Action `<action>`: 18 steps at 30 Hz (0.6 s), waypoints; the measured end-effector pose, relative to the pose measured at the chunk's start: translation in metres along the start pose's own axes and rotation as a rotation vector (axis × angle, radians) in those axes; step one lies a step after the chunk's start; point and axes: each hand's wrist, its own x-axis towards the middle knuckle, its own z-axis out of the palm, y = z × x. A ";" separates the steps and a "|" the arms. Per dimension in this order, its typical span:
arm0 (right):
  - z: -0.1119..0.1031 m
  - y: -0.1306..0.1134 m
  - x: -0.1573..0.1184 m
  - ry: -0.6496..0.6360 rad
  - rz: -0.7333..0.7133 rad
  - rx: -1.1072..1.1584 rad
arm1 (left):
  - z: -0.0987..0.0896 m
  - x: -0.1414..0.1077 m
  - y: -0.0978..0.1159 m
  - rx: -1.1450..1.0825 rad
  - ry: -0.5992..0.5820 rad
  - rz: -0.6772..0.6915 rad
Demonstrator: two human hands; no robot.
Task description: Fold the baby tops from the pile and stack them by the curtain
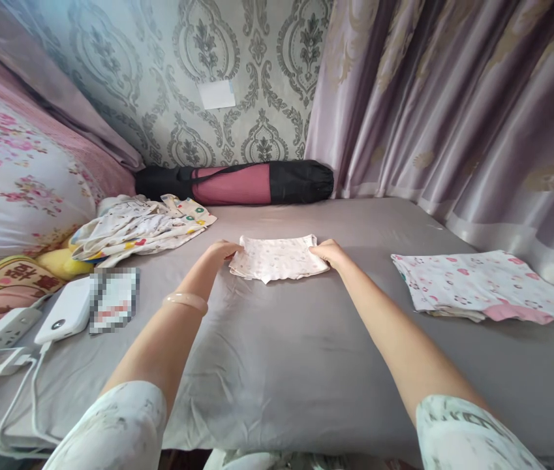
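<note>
A small pale cloth with faint dots [277, 257] lies folded on the grey sheet in the middle. My left hand [225, 250] pinches its left edge near the upper corner, and my right hand [327, 252] pinches the right edge. The lower edge of the cloth is uneven, with layers showing. To the right rests a folded stack of white cloth with pink and red prints [489, 284]. At the left is a loose, crumpled heap of printed cloths [144, 225].
A pink and black rolled bag [237, 183] lies along the wall. On the left are a white power bank [66, 310], a power strip [2, 336], cables, a blurred packet [114, 300] and yellow cushions [17, 281]. Curtains [428, 98] hang at the right.
</note>
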 end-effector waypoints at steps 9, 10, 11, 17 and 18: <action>-0.012 -0.011 -0.033 0.059 -0.060 -0.213 | -0.005 -0.030 0.018 -0.208 0.068 0.120; -0.015 -0.012 -0.036 0.082 -0.084 -0.226 | -0.006 -0.035 0.022 -0.225 0.074 0.144; -0.018 -0.012 -0.039 0.104 -0.105 -0.235 | -0.007 -0.041 0.026 -0.242 0.075 0.171; -0.059 -0.004 -0.052 0.184 -0.111 -0.291 | -0.001 -0.063 0.049 -0.315 0.045 0.286; -0.069 -0.002 -0.055 0.182 -0.099 -0.298 | 0.002 -0.065 0.053 -0.320 0.038 0.287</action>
